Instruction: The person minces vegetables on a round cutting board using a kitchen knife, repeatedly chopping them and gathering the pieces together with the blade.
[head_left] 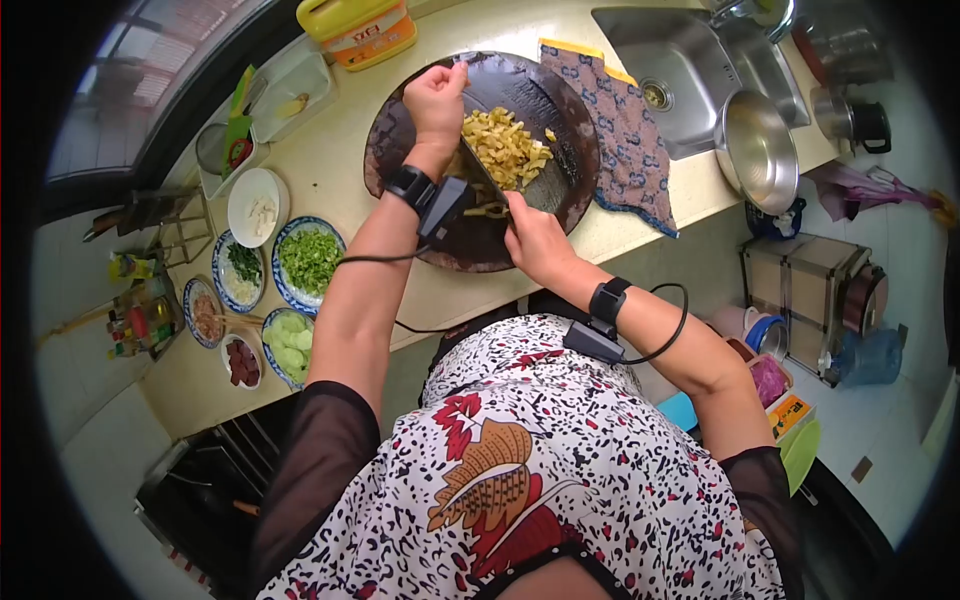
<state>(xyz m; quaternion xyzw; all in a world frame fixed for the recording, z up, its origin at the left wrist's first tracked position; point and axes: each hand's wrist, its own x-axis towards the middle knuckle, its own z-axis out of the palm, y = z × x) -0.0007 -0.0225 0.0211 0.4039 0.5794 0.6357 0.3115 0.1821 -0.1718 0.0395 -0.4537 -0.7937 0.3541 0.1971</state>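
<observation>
A round dark chopping board (570, 130) lies on the counter with a pile of chopped yellowish pieces (500, 145) on it. My right hand (540, 240), at the board's near edge, is closed round the handle of a knife (485, 172). The narrow-looking blade slants up and left along the near left side of the pile. My left hand (435, 100) is curled closed over the upper left of the board, beyond the blade; what it holds, if anything, is hidden.
Plates of chopped greens (310, 262) and pale green slices (289, 345), with a white bowl (258, 207), stand at left. A patterned cloth (628, 150) lies right of the board, beside the sink (660, 60) and a metal bowl (757, 150). A yellow container (360, 30) stands behind.
</observation>
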